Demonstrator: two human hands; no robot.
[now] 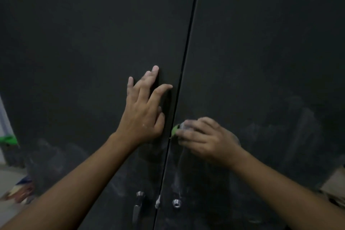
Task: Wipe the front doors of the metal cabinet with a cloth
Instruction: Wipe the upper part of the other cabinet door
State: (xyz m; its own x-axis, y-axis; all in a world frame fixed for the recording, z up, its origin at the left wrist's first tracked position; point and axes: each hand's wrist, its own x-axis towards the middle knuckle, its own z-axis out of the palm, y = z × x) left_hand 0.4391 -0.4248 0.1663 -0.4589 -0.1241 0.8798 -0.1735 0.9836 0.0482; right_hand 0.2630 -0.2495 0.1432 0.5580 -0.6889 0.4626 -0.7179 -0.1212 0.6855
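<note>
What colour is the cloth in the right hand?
The cloth shows green, best in the head view.

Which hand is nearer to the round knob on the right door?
Right. The right hand is above the round knob; the left hand rests higher, on the left door.

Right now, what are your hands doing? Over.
Left hand flat on left door. Right hand grips green cloth beside seam. Door handle lower down, untouched.

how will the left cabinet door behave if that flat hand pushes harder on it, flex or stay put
Probably stays put: the left door looks shut, level with the right door along the thin seam. The left hand rests near that edge, so slight flexing is possible. The door's smooth, dust-smeared surface may let the palm slide.
</note>
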